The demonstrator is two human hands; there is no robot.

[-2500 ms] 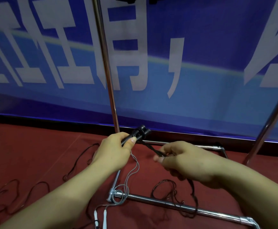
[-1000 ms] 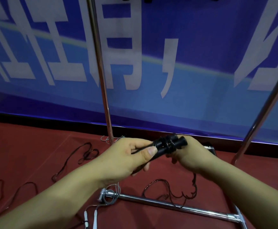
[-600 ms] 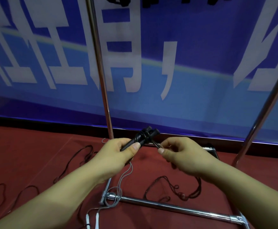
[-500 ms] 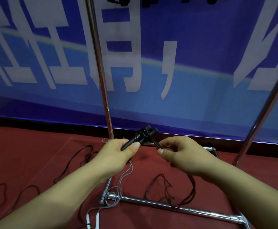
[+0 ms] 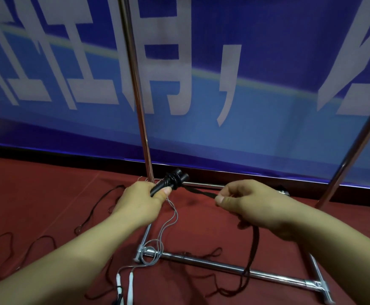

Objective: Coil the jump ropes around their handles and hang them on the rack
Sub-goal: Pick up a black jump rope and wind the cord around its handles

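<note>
Left hand (image 5: 139, 202) wrapped tight round the black jump rope handles (image 5: 171, 182), fingers curled closed, thumb pressed on top, handle ends poking up and away toward the banner (image 5: 267, 84). A few turns of black rope (image 5: 199, 191) already wound near the top of the handles. Right hand (image 5: 252, 202) pinching that rope between thumb and forefinger, other fingers curled in, rope pulled taut from handles to pinch. Rest of the rope dropping below the right hand onto the red floor (image 5: 47, 194), crossing the rack (image 5: 223, 264) base bar. Grey rope with white handles (image 5: 124, 282) lying on the floor by the rack foot, looped over it. Thin dark ropes scattered further left.
</note>
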